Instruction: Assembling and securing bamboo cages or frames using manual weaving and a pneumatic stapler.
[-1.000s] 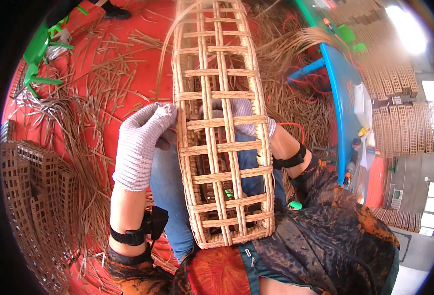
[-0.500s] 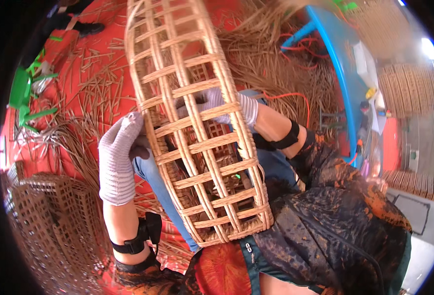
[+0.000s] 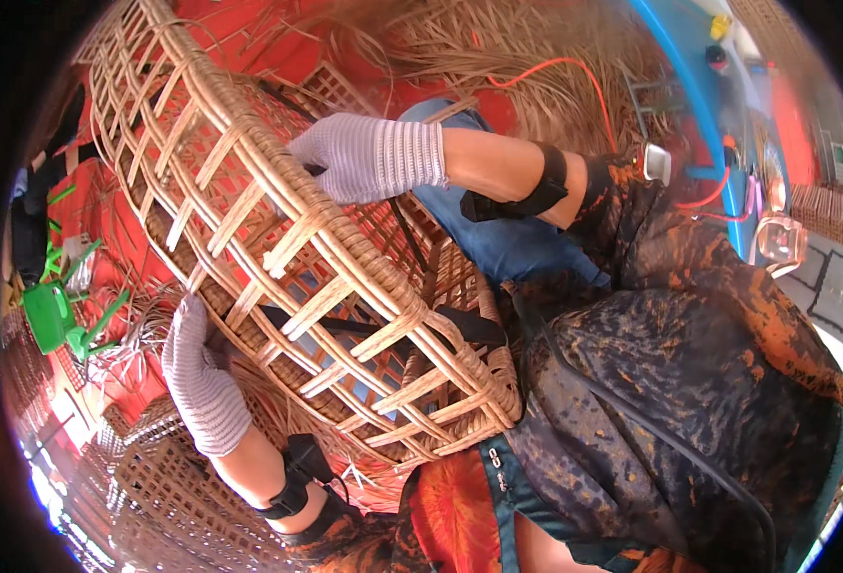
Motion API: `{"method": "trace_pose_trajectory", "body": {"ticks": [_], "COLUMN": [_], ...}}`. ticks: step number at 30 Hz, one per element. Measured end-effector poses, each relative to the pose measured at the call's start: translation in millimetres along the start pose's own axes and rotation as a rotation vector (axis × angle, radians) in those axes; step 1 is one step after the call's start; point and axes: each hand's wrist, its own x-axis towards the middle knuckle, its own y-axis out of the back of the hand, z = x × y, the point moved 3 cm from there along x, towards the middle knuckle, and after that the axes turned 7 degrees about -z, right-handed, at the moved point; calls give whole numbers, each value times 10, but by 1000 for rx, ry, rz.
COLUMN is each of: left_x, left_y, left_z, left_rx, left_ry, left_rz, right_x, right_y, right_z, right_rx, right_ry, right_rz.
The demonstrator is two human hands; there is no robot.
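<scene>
A large open-weave basket [image 3: 318, 312] of tan strands slants across the middle, from upper left down to my lap. Its near corner rests against my jacket. My right hand [image 3: 359, 159], in a pale striped knit glove, is closed over the thick wrapped edge on the basket's right side; some of its fingertips are hidden. Lower left, my left hand [image 3: 199, 372], gloved the same way, pinches the opposite wrapped edge from outside, thumb side up. Dark bars show inside the basket through the gaps of the weave.
Loose dry strands [image 3: 479, 72] lie on the red floor covering. Darker woven baskets [image 3: 168, 487] stand at lower left, beyond them a green plastic chair [image 3: 49, 318]. A blue table [image 3: 674, 67] edges the right side, with an orange cord [image 3: 589, 81] nearby.
The basket has tilted and swung its far end leftward, showing its interior on the right. My right hand came out from behind it onto the edge; my left hand moved lower.
</scene>
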Motion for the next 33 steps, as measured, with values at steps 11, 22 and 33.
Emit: {"method": "trace_pose_trajectory", "body": {"ticks": [11,22,33], "left_x": [-164,25,95], "left_y": [-191,-164,-269], "left_z": [114,-255,-668], "left_rx": [-21,-660,-969], "left_ry": [0,21,-39], "left_rz": [32,-316,-163], "right_x": [160,-248,-417], "right_y": [-381,-280,-456], "right_z": [68,-312,-34], "right_rx": [165,750,730], "right_ry": [262,-99,-166], "right_rz": [2,-164,-215]}}
